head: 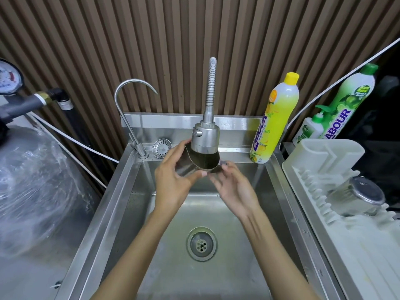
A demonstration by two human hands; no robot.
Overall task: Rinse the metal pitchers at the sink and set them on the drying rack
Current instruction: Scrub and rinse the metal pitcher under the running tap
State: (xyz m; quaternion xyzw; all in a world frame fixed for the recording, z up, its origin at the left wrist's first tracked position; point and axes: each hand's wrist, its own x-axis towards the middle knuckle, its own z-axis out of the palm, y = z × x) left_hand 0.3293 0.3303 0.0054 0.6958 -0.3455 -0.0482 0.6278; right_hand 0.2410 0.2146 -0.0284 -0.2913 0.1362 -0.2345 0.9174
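Right now you are holding the pitcher (190, 164) tilted just under the spray head (205, 137), mouth toward it, probably so that rinse water goes straight inside and drains into the sink (134, 202). Your left hand (173, 182) is wrapping fingers and thumb round the body to carry it, while your right hand (233, 189) is reaching loose fingers to the handle side; whether it is pinching there cannot be told. A second pitcher (357, 195) is sitting upside down on the drying rack (324, 152).
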